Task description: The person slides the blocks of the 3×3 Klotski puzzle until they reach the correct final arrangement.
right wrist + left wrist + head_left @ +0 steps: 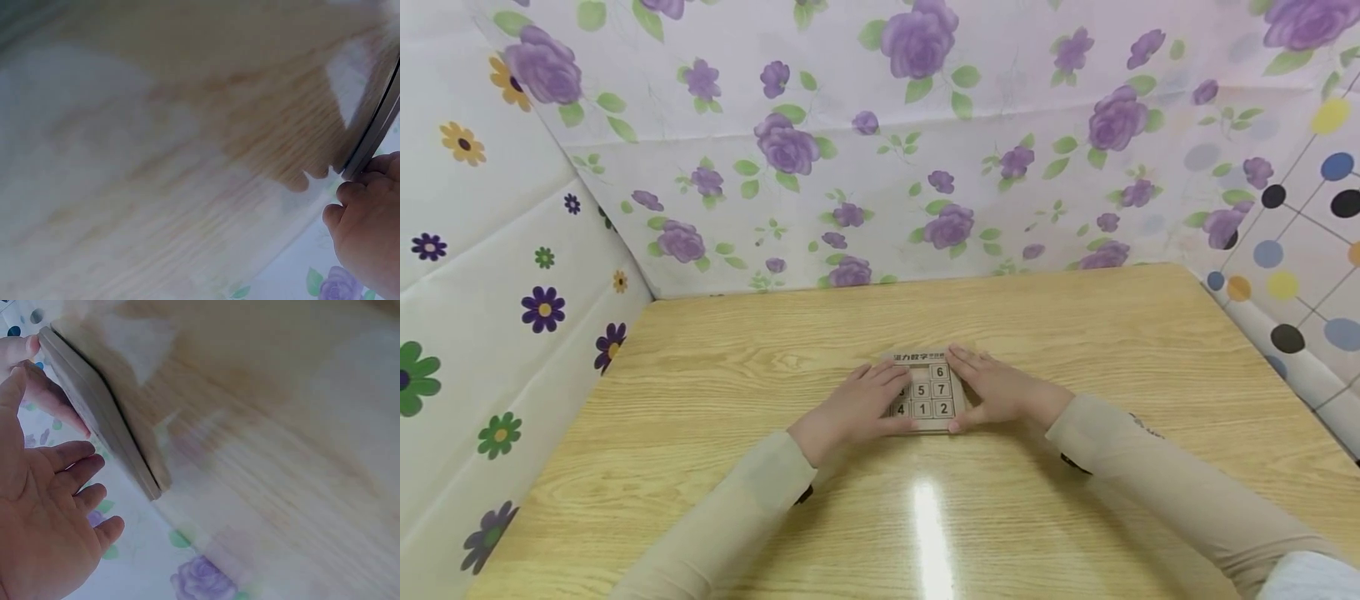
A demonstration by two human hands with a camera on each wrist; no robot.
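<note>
A sliding number puzzle (942, 390) with a pale frame and black-numbered square tiles lies flat on the table. The tiles 6, 5, 7, 4, 1 and 2 can be read, and an unfilled slot shows in the top row. My left hand (861, 406) is over the puzzle's left side, its fingers loosely extended and hiding the left tiles in part. Along the right edge, my right hand (1000, 392) holds the frame, fingers at the far corner and thumb at the near one. In the right wrist view its fingers touch the puzzle's edge (374, 140).
The wood-grain table (737, 350) is glossy, with a bright reflection near its front. A purple-flowered cloth (820, 208) hangs behind it. Patterned cloths close off the left side (490, 333) and right side (1292, 250).
</note>
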